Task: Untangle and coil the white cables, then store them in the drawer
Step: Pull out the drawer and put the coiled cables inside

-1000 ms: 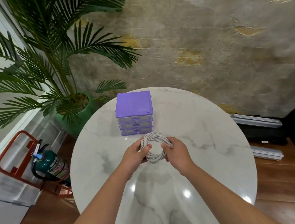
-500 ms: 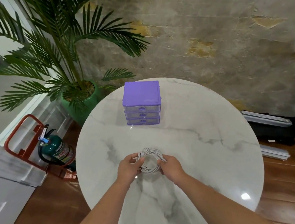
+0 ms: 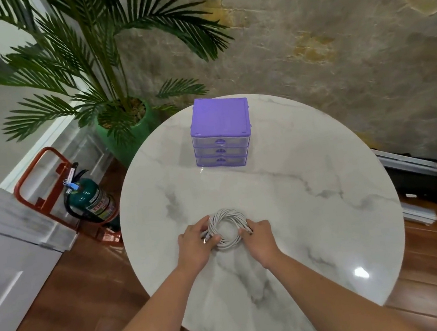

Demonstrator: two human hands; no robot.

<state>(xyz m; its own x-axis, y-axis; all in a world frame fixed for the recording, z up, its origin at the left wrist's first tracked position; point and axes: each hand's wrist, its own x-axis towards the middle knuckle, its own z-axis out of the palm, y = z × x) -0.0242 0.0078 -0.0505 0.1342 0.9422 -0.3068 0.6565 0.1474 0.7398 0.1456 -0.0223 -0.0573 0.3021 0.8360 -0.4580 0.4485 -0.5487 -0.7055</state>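
Round white marble-look table (image 3: 312, 209) on wood flooring, against a mottled plaster wall. Potted palm (image 3: 122, 116) and green fire extinguisher (image 3: 90, 201) in a red stand to the left; extinguisher label too small to read. Purple three-drawer unit (image 3: 220, 132) at the table's far side, drawers closed. White cable coil (image 3: 226, 228) lies near the front edge, well apart from the drawers. Left hand (image 3: 194, 245) and right hand (image 3: 261, 239) grip opposite sides of the coil, fingers curled over its strands.
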